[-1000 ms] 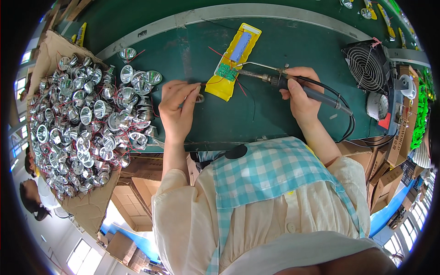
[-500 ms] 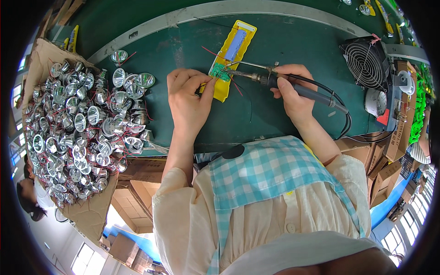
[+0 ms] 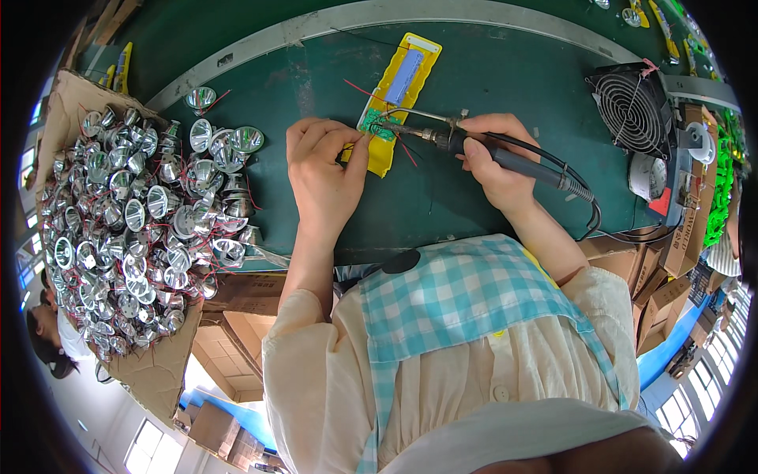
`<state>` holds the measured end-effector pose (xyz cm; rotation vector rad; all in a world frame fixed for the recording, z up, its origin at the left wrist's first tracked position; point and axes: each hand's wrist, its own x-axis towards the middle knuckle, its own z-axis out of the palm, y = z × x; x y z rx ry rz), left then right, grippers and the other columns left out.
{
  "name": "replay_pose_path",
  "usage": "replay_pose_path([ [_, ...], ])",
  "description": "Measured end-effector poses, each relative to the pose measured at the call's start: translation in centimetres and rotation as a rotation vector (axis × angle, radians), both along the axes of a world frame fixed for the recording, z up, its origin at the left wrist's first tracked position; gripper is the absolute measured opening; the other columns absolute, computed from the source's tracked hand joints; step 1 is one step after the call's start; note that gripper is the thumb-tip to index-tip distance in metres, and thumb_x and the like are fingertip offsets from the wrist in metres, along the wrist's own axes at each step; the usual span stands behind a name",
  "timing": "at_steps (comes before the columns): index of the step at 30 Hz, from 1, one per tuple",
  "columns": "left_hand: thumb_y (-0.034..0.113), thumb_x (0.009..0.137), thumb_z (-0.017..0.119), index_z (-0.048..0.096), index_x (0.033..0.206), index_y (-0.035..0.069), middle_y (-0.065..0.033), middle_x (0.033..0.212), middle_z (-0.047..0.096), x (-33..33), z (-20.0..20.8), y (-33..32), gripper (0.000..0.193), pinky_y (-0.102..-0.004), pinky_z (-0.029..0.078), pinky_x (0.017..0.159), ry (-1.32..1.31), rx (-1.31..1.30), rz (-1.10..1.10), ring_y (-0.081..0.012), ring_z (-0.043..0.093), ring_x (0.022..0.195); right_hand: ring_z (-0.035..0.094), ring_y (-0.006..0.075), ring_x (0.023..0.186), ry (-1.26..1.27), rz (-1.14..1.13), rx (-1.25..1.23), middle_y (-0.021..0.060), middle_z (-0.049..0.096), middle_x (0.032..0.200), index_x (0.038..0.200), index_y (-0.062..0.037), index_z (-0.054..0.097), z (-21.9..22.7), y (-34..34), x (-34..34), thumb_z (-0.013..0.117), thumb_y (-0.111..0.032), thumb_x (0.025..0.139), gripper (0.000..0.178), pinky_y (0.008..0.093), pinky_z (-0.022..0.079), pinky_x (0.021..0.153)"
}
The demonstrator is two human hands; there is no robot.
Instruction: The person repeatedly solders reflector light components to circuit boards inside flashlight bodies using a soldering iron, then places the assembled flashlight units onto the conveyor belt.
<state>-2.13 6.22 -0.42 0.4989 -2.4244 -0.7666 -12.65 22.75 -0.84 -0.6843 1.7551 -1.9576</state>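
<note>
The left hand (image 3: 328, 166) pinches thumb and forefinger at the near-left edge of a green circuit board (image 3: 383, 130), what they grip too small to tell. The right hand (image 3: 501, 162) holds 1 soldering iron (image 3: 525, 163), its tip at the board. Beyond both hands, 1 blue battery cell (image 3: 406, 75) lies in a yellow plastic housing (image 3: 382, 163). Left of the left hand, lamp reflectors (image 3: 134, 215) heap up; right of the right hand stands 1 black fan (image 3: 633, 110).

Dark green workbench (image 3: 489, 71) with a grey metal rail (image 3: 308, 30), bright windows (image 3: 153, 447) toward both lower corners.
</note>
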Motion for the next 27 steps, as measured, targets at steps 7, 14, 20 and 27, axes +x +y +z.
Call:
replay_pose_path([
  [7,0.001,0.060,0.062,0.058,0.063,0.003,-0.0060,0.068,0.055,0.0,0.0,0.1,0.006,-0.0313,0.040,0.064,-0.007,0.001,0.004,-0.0239,0.048,0.074,0.052,0.0088,0.060,-0.111,-0.058,-0.036,0.0065,0.053,0.072,0.086,-0.0007,0.052,0.4,0.5,-0.2,0.054,0.002,0.068,0.018,0.0197,0.045,0.054],
  [14,0.000,0.060,0.061,0.058,0.061,0.003,-0.0056,0.066,0.055,0.3,0.1,0.2,0.005,-0.0312,0.040,0.064,-0.012,0.012,0.012,-0.0238,0.048,0.074,0.052,0.0083,0.056,-0.105,-0.079,-0.095,0.0064,0.053,0.071,0.086,-0.0001,0.051,0.3,0.5,-0.1,0.053,0.002,0.068,0.018,0.0199,0.046,0.053],
  [20,0.018,0.055,0.069,0.052,0.080,0.000,-0.0093,0.076,0.052,0.1,2.3,1.8,0.035,-0.0335,0.039,0.067,-0.080,0.041,0.043,-0.0260,0.048,0.074,0.051,0.0079,0.054,-0.098,-0.121,-0.139,0.0062,0.053,0.068,0.086,0.0004,0.051,0.8,1.3,-0.6,0.053,0.001,0.070,0.017,0.0192,0.045,0.050],
  [27,0.033,0.053,0.065,0.053,0.071,0.000,-0.0141,0.070,0.054,-5.2,0.7,-2.1,0.039,-0.0371,0.044,0.059,-0.312,-0.263,0.050,-0.0296,0.053,0.068,0.050,0.0079,0.051,-0.110,-0.233,-0.308,0.0068,0.053,0.069,0.088,0.0010,0.049,1.6,2.4,-2.7,0.052,-0.002,0.072,0.016,0.0179,0.043,0.047],
])
